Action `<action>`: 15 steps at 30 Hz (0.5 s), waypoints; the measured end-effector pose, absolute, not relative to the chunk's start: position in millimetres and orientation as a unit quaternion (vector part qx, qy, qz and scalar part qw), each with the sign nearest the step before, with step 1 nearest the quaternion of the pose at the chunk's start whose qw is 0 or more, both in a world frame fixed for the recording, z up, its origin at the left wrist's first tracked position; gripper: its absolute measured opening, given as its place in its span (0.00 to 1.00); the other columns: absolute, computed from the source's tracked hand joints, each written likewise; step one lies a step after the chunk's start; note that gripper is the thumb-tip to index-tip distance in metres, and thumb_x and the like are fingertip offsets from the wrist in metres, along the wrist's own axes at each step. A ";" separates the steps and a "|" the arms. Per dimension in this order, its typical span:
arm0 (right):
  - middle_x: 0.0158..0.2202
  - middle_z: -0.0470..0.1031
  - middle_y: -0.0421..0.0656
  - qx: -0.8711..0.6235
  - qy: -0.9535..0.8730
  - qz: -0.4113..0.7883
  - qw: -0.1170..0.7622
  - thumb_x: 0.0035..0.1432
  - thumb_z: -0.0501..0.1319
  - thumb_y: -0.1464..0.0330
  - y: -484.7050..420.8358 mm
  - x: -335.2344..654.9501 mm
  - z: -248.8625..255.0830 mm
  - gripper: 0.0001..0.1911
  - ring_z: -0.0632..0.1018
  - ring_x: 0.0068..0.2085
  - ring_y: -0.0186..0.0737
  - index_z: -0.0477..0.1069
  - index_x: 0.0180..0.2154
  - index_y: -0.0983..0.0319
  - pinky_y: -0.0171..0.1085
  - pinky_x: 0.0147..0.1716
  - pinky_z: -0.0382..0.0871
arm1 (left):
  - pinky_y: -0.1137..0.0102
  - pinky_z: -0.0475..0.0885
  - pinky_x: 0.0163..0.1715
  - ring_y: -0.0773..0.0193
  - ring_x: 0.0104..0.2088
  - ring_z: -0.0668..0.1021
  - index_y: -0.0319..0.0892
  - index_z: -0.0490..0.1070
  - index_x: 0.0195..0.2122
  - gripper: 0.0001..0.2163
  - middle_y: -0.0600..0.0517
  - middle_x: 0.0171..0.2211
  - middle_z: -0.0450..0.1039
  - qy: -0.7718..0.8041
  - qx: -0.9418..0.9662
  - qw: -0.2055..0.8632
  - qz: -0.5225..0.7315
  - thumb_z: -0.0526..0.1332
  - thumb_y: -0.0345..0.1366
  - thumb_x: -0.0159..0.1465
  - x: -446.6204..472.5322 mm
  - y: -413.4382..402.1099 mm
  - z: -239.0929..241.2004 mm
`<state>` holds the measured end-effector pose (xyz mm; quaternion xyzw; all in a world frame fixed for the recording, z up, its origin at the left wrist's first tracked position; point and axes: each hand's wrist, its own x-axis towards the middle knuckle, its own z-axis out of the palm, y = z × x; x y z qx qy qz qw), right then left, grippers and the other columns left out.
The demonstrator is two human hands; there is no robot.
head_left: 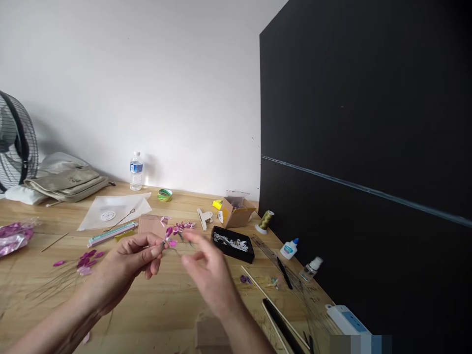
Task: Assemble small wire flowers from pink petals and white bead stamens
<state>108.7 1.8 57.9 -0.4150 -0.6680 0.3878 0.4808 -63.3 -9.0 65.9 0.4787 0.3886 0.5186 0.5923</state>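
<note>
My left hand (127, 263) is closed in a pinch on a small sprig of shiny pink petals on thin wire (168, 237), held above the wooden table (155, 309). My right hand (208, 273) hovers just right of the sprig, blurred by motion, with its fingers near the wire; whether it grips anything is unclear. More pink petals on wires (86, 259) lie on the table to the left of my left hand, and another pink cluster (183, 226) lies just behind the sprig.
A black tray (233, 244), cardboard box (236, 211), gold thread spool (265, 221), glue bottle (290, 249), spray bottle (311, 268), water bottle (136, 171), green tape (164, 195), bag (68, 183) and fan (14, 142) stand around. A black board (365, 162) walls the right side.
</note>
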 end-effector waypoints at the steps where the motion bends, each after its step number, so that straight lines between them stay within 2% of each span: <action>1: 0.45 0.70 0.44 -0.368 -0.656 0.463 0.468 0.49 0.57 0.71 -1.2 98.6 54.2 0.18 0.72 0.40 0.40 0.66 0.44 0.57 0.39 0.36 0.67 | 0.77 0.60 0.20 0.72 0.19 0.65 0.41 0.72 0.24 0.07 0.57 0.15 0.66 0.390 0.490 0.586 0.514 0.63 0.39 0.52 -60.7 -9.9 64.5; 3: 0.34 0.73 0.43 -0.306 -0.630 0.553 0.450 0.50 0.57 0.68 -4.6 87.9 45.5 0.12 0.73 0.32 0.37 0.67 0.39 0.60 0.35 0.29 0.66 | 0.76 0.60 0.20 0.71 0.19 0.65 0.40 0.72 0.26 0.08 0.57 0.15 0.65 0.398 0.522 0.564 0.501 0.62 0.40 0.53 -57.3 -10.7 63.1; 4: 0.27 0.71 0.40 -0.304 -0.630 0.560 0.444 0.51 0.56 0.67 -5.9 87.1 42.2 0.08 0.71 0.27 0.35 0.67 0.35 0.61 0.33 0.25 0.64 | 0.75 0.60 0.20 0.71 0.19 0.65 0.40 0.72 0.25 0.08 0.57 0.15 0.65 0.404 0.541 0.547 0.495 0.61 0.40 0.53 -56.3 -10.3 62.8; 5: 0.22 0.67 0.38 -0.322 -0.642 0.537 0.442 0.52 0.55 0.67 -7.5 88.5 40.5 0.05 0.67 0.23 0.32 0.66 0.30 0.61 0.31 0.21 0.60 | 0.75 0.61 0.20 0.70 0.18 0.65 0.40 0.72 0.24 0.08 0.57 0.14 0.64 0.414 0.560 0.526 0.489 0.61 0.40 0.53 -55.6 -9.2 62.5; 6: 0.18 0.61 0.36 -0.349 -0.667 0.490 0.440 0.53 0.54 0.68 -9.4 91.5 40.7 0.06 0.63 0.20 0.30 0.65 0.26 0.62 0.31 0.19 0.56 | 0.74 0.61 0.20 0.70 0.18 0.65 0.40 0.71 0.23 0.08 0.57 0.14 0.64 0.425 0.580 0.500 0.483 0.60 0.39 0.53 -55.0 -7.4 61.8; 8: 0.16 0.54 0.34 -0.387 -0.739 0.350 0.427 0.54 0.52 0.70 -13.9 99.3 46.5 0.12 0.58 0.19 0.29 0.62 0.20 0.62 0.31 0.19 0.51 | 0.73 0.62 0.20 0.69 0.17 0.66 0.40 0.70 0.21 0.08 0.57 0.15 0.64 0.453 0.614 0.443 0.471 0.60 0.38 0.52 -54.0 -1.6 57.9; 11: 0.18 0.57 0.36 -0.369 -0.837 0.179 0.361 0.53 0.51 0.74 -17.5 110.5 62.2 0.12 0.60 0.22 0.31 0.61 0.19 0.62 0.33 0.22 0.49 | 0.73 0.62 0.18 0.69 0.16 0.66 0.41 0.70 0.24 0.05 0.58 0.14 0.64 0.488 0.648 0.371 0.452 0.57 0.36 0.52 -52.1 8.8 46.2; 13: 0.19 0.60 0.37 -0.364 -0.861 0.140 0.327 0.53 0.51 0.75 -14.9 116.7 69.6 0.11 0.61 0.23 0.32 0.61 0.20 0.62 0.34 0.23 0.50 | 0.74 0.62 0.18 0.69 0.16 0.67 0.41 0.67 0.22 0.05 0.58 0.14 0.64 0.482 0.669 0.359 0.437 0.56 0.34 0.53 -51.0 13.5 39.0; 15: 0.20 0.62 0.38 -0.396 -0.839 0.159 0.338 0.54 0.51 0.74 -9.5 121.7 69.5 0.11 0.63 0.24 0.33 0.62 0.21 0.61 0.34 0.24 0.51 | 0.74 0.63 0.18 0.69 0.16 0.67 0.42 0.66 0.20 0.06 0.58 0.14 0.65 0.468 0.680 0.361 0.433 0.55 0.34 0.53 -50.1 14.9 36.6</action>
